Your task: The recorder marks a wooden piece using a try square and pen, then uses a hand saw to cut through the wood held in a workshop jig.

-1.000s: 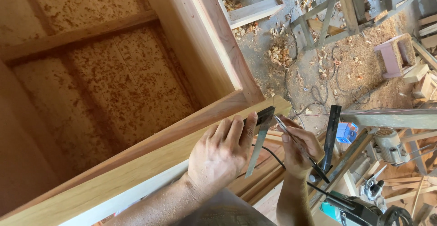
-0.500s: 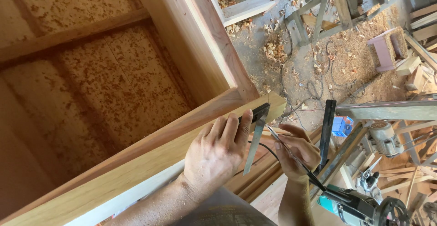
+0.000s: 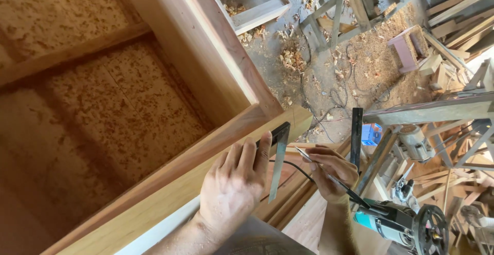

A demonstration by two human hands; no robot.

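A large wooden frame (image 3: 226,44) with a chipboard back fills the left of the head view. My left hand (image 3: 234,185) presses flat on the frame's near rail (image 3: 170,188) beside its corner, fingertips holding down a metal try square (image 3: 279,155) whose blade hangs off the rail's edge. My right hand (image 3: 332,170) grips a thin pencil-like marking tool (image 3: 321,170), its tip pointing toward the square and the rail's end. A dark flat bar (image 3: 356,137) stands just right of that hand.
Below right lies a teal power tool (image 3: 399,226) with a round black guard and a black cable. The floor (image 3: 329,80) carries wood shavings, cords, a wooden trestle (image 3: 339,11), a small pink stool (image 3: 404,47) and stacked timber at right.
The view has shifted slightly. My left hand slid a little along the rail with the square, and my right hand brought the marking tool's tip closer to the square.
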